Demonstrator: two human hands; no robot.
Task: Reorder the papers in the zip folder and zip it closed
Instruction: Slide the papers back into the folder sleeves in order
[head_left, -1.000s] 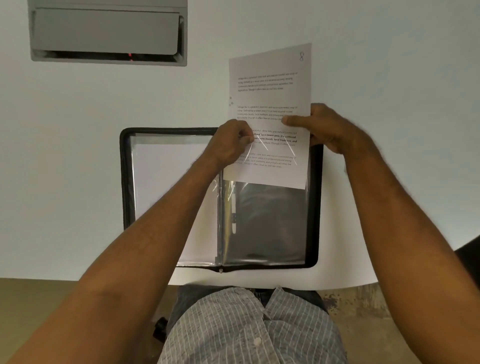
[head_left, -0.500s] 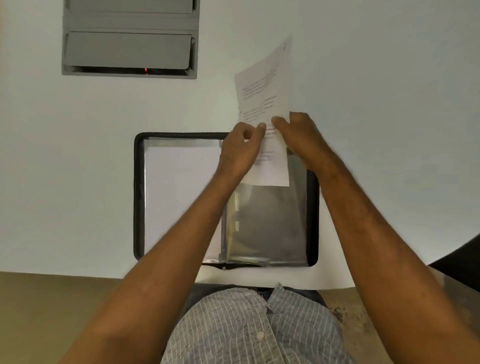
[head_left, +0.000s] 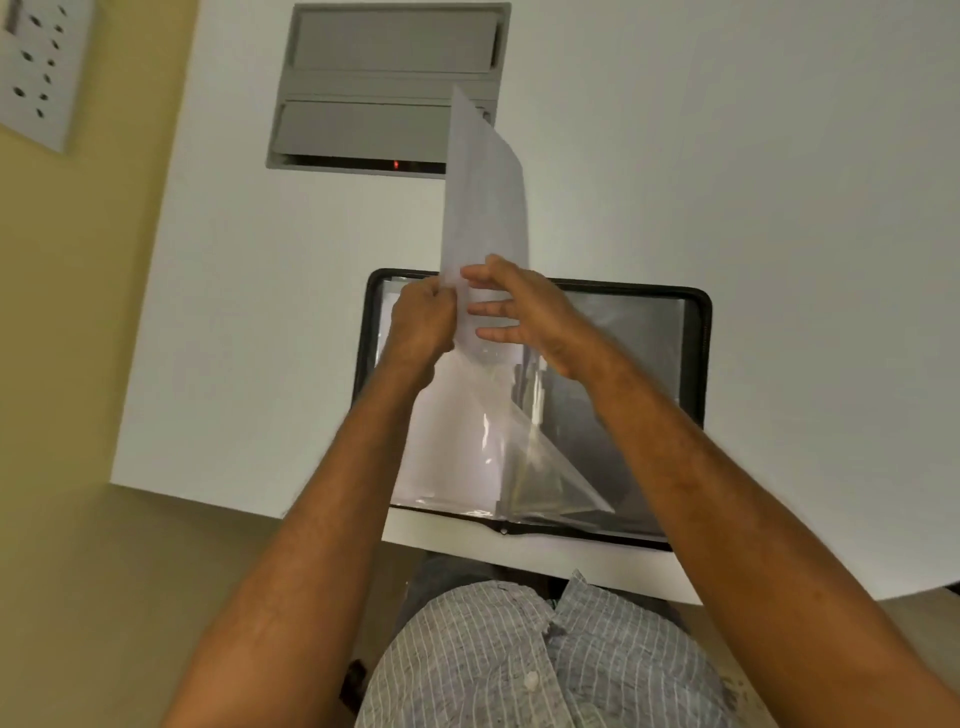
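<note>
A black zip folder (head_left: 696, 332) lies open on the white table, with clear plastic sleeves inside. One clear sleeve (head_left: 540, 467) is lifted off the spine and stands tilted. A white sheet of paper (head_left: 483, 208) sticks up out of that sleeve, turned so its blank back faces me. My left hand (head_left: 421, 322) pinches the sheet and sleeve at their left edge. My right hand (head_left: 524, 312) grips the sheet from the right, fingers spread across it. White paper (head_left: 441, 431) lies in the folder's left half.
A grey hatch (head_left: 384, 88) with a small red light is set into the white table (head_left: 727, 156) behind the folder. A white socket panel (head_left: 36, 67) is on the yellow wall at the far left. The table's near edge runs just below the folder.
The sheet has turned from facing me with its text to nearly edge-on and then back-side towards me, swinging left with the sleeve. Both hands moved with it; my view shifted left.
</note>
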